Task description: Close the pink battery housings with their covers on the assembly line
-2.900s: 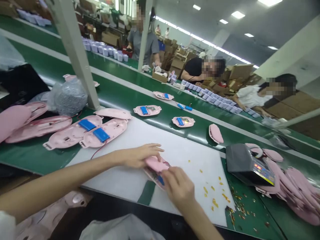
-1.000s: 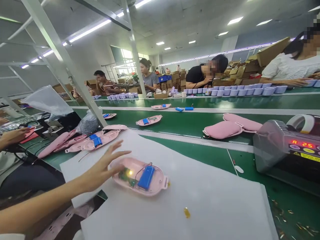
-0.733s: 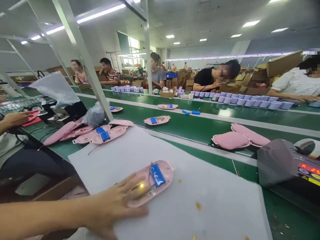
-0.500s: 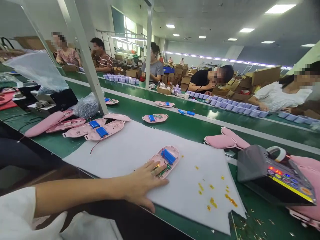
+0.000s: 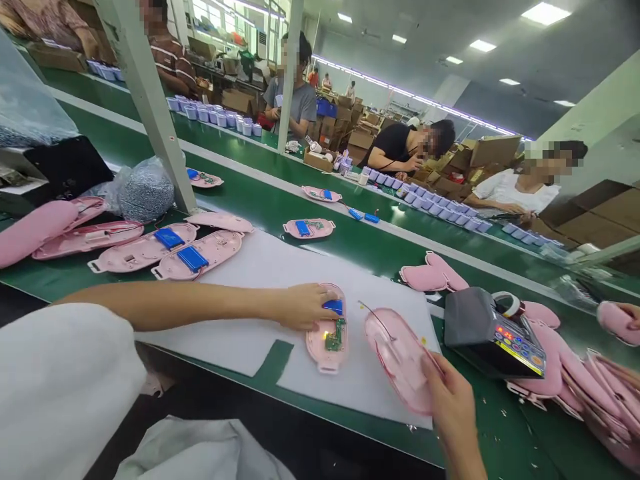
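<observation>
A pink casing half (image 5: 327, 357) with a green circuit board (image 5: 334, 335) and a blue battery (image 5: 334, 307) lies on the white sheet (image 5: 225, 340). My left hand (image 5: 305, 305) is closed on its upper part, by the battery. To the right, my right hand (image 5: 453, 400) grips the lower right edge of a second pink shell (image 5: 397, 353), inner side up, with a thin dark wire across it. Small yellow spots show on the sheet around that shell.
Pink casings with blue batteries (image 5: 193, 259) and a bagged grey bundle (image 5: 146, 190) are at left. A dark device with a lit display (image 5: 493, 333) and stacked pink shells (image 5: 547, 353) stand right. Another person's hand (image 5: 631, 315) holds a pink part at far right.
My right hand has come into view with a pink shell. My left hand has shifted from the board to the battery end, and the casing is turned more upright. The view has tilted.
</observation>
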The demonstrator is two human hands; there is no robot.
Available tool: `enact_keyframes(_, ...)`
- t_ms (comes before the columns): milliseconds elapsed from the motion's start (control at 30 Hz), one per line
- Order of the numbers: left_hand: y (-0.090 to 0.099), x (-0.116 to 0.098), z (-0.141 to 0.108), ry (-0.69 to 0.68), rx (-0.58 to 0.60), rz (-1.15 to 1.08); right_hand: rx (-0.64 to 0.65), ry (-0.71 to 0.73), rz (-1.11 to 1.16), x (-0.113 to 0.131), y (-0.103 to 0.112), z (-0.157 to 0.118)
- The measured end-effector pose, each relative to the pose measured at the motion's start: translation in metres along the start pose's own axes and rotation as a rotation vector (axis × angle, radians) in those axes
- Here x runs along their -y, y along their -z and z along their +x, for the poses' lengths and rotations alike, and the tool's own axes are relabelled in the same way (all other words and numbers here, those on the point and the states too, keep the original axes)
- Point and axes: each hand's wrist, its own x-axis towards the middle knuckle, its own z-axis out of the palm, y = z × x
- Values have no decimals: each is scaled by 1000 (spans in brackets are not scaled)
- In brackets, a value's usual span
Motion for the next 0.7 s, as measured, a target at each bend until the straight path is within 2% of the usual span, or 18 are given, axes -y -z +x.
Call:
enact_keyframes(100, -1, -11, -30, 130, -45, 89, 50, -152, 82, 13, -27, 32)
enact_keyframes(167, 0, -17, -46, 186, -78, 88, 104, -176, 41, 20, -38, 47)
enact_keyframes(267, 1, -15, -56, 188, -86, 81, 296, -163, -11, 29, -45, 56)
enact_keyframes(333, 3, -11, -57, 142, -80, 89, 309, -136, -42, 35, -44, 56)
enact_keyframes(400, 7, -13, -59, 162, -109, 107, 280, -118, -69, 40, -43, 52)
enact_keyframes(467, 9, -28, -61, 307, -150, 94, 264, -109, -99, 43, -44, 48)
enact_keyframes(600, -4, -88, -52, 620, -95, -34, 266, -112, -153, 46, -52, 42)
enact_keyframes(667, -16, -108, -48, 660, -56, -20, 270, -126, -143, 49, -56, 42)
enact_keyframes(700, -20, -110, -49, 629, -47, -14, 281, -127, -130, 51, -58, 43)
